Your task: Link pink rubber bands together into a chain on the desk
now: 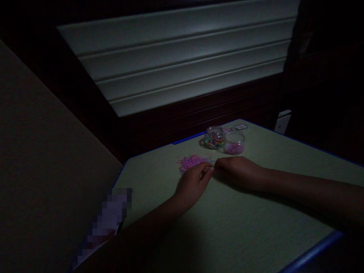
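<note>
My left hand (192,185) is closed in a pinch, thumb and forefinger together on what looks like a small rubber band, pale and hard to see in the dim light. Its fingertips nearly meet those of my right hand (240,170), whose fingers curl down and pinch close to the same spot. Whatever the right fingertips hold is hidden. Just behind the left hand lies a loose pile of tiny rubber bands (191,161), mostly pink with other colours. Beyond the right hand stands a clear open jar (234,139) with pink bands in its bottom.
Left of that jar is a second clear jar (214,136) holding multicoloured rings. A clear round lid (239,127) with a white label lies behind. The pale green table (273,223) has blue edging. A blurred object (109,216) is at the left edge; slatted panels rise behind.
</note>
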`<state>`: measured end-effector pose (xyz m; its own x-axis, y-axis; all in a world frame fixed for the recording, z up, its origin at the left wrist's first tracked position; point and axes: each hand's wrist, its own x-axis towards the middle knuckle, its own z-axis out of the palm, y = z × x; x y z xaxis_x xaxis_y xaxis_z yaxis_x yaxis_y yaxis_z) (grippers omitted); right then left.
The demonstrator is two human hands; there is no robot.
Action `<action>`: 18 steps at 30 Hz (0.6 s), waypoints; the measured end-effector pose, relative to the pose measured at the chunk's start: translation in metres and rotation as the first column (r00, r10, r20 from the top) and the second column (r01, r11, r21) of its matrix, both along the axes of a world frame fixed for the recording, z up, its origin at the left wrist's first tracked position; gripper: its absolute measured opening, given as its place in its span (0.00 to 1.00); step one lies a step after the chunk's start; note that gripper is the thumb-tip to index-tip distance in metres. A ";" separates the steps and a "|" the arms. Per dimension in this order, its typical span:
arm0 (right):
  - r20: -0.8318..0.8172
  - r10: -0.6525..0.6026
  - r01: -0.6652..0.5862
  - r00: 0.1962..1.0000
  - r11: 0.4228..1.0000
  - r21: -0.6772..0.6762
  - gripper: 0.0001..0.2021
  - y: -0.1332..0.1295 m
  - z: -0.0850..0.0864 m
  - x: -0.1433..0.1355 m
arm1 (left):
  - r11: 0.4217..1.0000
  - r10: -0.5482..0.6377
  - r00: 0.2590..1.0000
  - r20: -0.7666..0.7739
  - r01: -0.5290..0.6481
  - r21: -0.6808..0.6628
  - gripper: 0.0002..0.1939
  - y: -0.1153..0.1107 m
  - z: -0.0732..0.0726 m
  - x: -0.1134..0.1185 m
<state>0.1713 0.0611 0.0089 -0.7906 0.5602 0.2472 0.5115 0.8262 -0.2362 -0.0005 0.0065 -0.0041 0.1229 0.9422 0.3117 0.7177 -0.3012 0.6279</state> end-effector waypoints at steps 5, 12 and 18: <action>-0.006 0.005 -0.005 1.000 1.000 0.009 0.10 -0.001 0.001 0.000 | 1.000 0.006 1.000 -0.023 -0.006 0.006 0.14 0.000 0.000 0.002; -0.024 0.013 -0.013 1.000 1.000 0.004 0.11 0.000 -0.001 0.001 | 1.000 -0.001 0.999 -0.046 0.002 0.025 0.13 -0.001 0.000 0.001; -0.035 0.013 -0.013 0.999 1.000 0.004 0.12 0.000 -0.001 0.001 | 1.000 0.008 0.998 -0.065 -0.006 0.024 0.12 -0.001 0.000 0.001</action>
